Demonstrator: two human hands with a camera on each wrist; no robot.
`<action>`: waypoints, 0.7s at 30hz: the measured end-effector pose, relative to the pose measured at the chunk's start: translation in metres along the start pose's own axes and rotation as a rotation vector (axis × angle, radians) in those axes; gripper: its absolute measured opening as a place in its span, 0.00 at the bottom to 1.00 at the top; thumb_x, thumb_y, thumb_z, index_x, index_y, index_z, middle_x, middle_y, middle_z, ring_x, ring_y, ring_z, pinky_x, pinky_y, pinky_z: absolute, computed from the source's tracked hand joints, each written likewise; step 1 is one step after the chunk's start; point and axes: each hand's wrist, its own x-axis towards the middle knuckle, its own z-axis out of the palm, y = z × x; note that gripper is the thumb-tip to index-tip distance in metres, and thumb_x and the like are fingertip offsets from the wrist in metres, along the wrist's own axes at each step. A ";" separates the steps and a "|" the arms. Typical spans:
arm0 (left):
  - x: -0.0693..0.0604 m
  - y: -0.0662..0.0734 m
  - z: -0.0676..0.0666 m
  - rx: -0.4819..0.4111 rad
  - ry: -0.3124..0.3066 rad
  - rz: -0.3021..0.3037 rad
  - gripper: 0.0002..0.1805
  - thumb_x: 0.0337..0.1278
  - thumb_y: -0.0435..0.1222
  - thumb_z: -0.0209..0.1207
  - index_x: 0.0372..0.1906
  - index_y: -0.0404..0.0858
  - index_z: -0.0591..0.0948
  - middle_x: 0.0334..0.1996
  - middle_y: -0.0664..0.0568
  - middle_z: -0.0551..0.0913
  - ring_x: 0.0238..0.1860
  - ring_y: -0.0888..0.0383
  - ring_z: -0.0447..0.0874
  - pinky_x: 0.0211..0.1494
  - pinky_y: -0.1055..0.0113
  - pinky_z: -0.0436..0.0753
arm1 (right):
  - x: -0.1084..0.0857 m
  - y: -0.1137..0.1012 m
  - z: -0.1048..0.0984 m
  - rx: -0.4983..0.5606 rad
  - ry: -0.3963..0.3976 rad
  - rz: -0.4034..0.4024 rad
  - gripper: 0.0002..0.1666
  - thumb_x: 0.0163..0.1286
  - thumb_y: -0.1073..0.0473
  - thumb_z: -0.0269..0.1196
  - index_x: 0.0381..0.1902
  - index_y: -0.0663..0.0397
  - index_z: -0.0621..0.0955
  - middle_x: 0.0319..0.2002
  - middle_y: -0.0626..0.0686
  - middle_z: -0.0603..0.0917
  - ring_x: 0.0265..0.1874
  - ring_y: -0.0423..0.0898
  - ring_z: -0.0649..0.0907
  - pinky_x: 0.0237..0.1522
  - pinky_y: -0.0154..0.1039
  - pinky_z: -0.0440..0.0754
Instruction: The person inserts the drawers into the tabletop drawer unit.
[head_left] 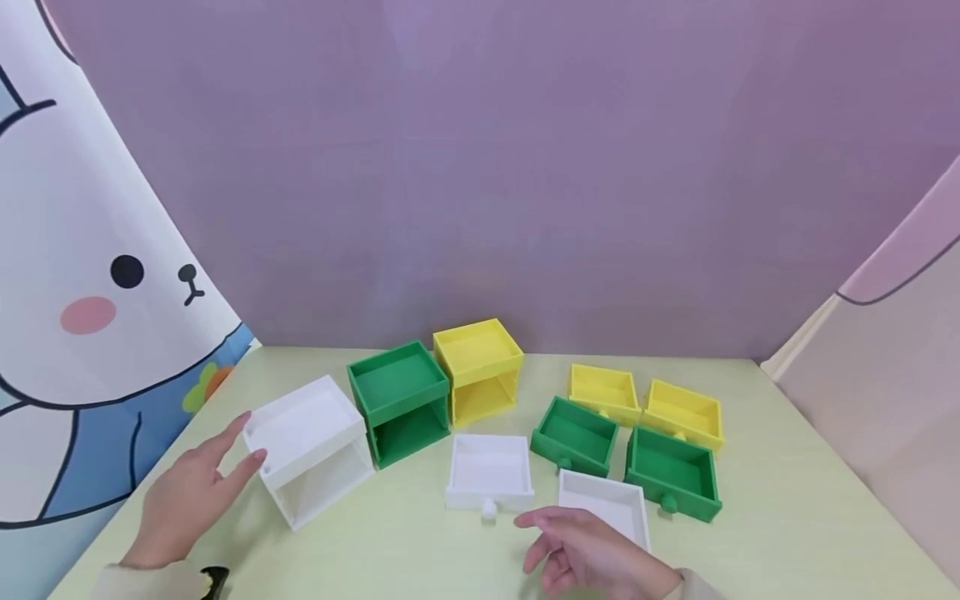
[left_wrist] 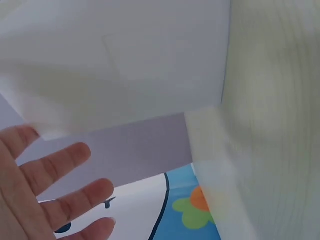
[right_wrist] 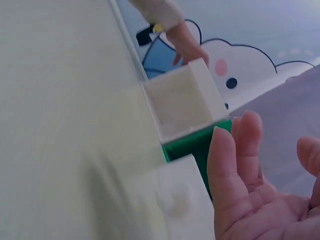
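At the left of the head view my left hand (head_left: 183, 500) rests its thumb and a fingertip on the near left edge of a white open-fronted box (head_left: 307, 425). Its other fingers stretch out loosely beside the box in the left wrist view. My right hand (head_left: 585, 550) hovers above the table's front, fingers loosely bent and nothing held. It partly covers one white drawer (head_left: 609, 502). Just left of it lies a second white drawer (head_left: 490, 468) with a round knob facing me. The right wrist view shows the white box's hollow front (right_wrist: 180, 107) beyond the right fingers.
A green box shell (head_left: 397, 383) and a yellow one (head_left: 478, 354) stand right of the white box. Two green drawers (head_left: 576, 433) and two yellow drawers (head_left: 603, 390) lie on the pale table (head_left: 375, 550). A purple curtain (head_left: 487, 167) hangs behind.
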 end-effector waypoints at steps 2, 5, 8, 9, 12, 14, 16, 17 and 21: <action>0.001 0.002 0.000 -0.007 -0.034 -0.034 0.40 0.66 0.57 0.49 0.72 0.33 0.59 0.28 0.45 0.78 0.26 0.53 0.75 0.20 0.63 0.68 | 0.006 0.002 0.006 0.042 -0.020 0.063 0.34 0.76 0.48 0.49 0.67 0.69 0.63 0.35 0.47 0.84 0.29 0.37 0.84 0.33 0.30 0.80; 0.001 0.004 0.001 -0.014 -0.081 -0.072 0.42 0.66 0.58 0.48 0.73 0.34 0.55 0.33 0.40 0.80 0.26 0.53 0.74 0.20 0.63 0.68 | 0.015 0.004 0.013 0.068 -0.028 0.152 0.36 0.74 0.45 0.49 0.68 0.66 0.62 0.33 0.45 0.84 0.29 0.35 0.83 0.34 0.29 0.79; 0.000 0.003 0.002 -0.018 -0.109 -0.081 0.44 0.67 0.59 0.47 0.75 0.34 0.50 0.45 0.31 0.79 0.28 0.52 0.75 0.20 0.63 0.68 | 0.023 0.011 0.016 0.072 -0.013 0.190 0.35 0.76 0.45 0.46 0.67 0.66 0.62 0.31 0.43 0.83 0.28 0.34 0.83 0.35 0.28 0.78; 0.000 0.003 0.003 -0.016 -0.112 -0.078 0.45 0.67 0.58 0.47 0.75 0.34 0.48 0.50 0.28 0.77 0.29 0.50 0.76 0.21 0.63 0.69 | 0.026 0.013 0.017 0.074 0.001 0.200 0.35 0.76 0.45 0.45 0.67 0.67 0.62 0.31 0.43 0.83 0.28 0.34 0.82 0.35 0.27 0.77; -0.001 0.001 0.004 -0.021 -0.115 -0.062 0.47 0.67 0.58 0.47 0.75 0.34 0.43 0.60 0.27 0.69 0.33 0.46 0.79 0.22 0.63 0.70 | 0.033 0.020 0.019 0.104 0.056 0.217 0.32 0.77 0.45 0.42 0.64 0.67 0.63 0.31 0.43 0.82 0.28 0.34 0.81 0.35 0.27 0.76; -0.001 0.001 0.005 -0.028 -0.114 -0.054 0.48 0.67 0.57 0.48 0.75 0.33 0.40 0.60 0.27 0.69 0.34 0.45 0.79 0.22 0.63 0.70 | 0.038 0.022 0.022 0.136 0.109 0.216 0.28 0.77 0.44 0.43 0.58 0.63 0.67 0.30 0.44 0.81 0.27 0.35 0.79 0.35 0.27 0.76; -0.001 0.000 0.006 -0.037 -0.115 -0.052 0.48 0.67 0.57 0.48 0.75 0.32 0.40 0.60 0.26 0.68 0.35 0.45 0.79 0.23 0.63 0.70 | 0.043 0.024 0.025 0.191 0.150 0.199 0.21 0.77 0.45 0.45 0.50 0.56 0.70 0.28 0.44 0.80 0.25 0.35 0.79 0.34 0.27 0.76; 0.000 0.000 0.006 -0.040 -0.118 -0.054 0.49 0.67 0.57 0.48 0.75 0.32 0.40 0.61 0.26 0.68 0.35 0.46 0.79 0.23 0.63 0.70 | 0.045 0.025 0.027 0.222 0.169 0.183 0.17 0.76 0.45 0.46 0.46 0.52 0.71 0.27 0.43 0.80 0.25 0.35 0.79 0.33 0.27 0.77; 0.003 0.000 0.006 -0.052 -0.151 -0.061 0.49 0.67 0.57 0.48 0.74 0.32 0.38 0.60 0.25 0.67 0.40 0.39 0.80 0.28 0.58 0.75 | 0.054 0.031 0.032 0.314 0.232 0.106 0.13 0.76 0.47 0.48 0.37 0.47 0.73 0.25 0.43 0.79 0.25 0.36 0.78 0.34 0.30 0.79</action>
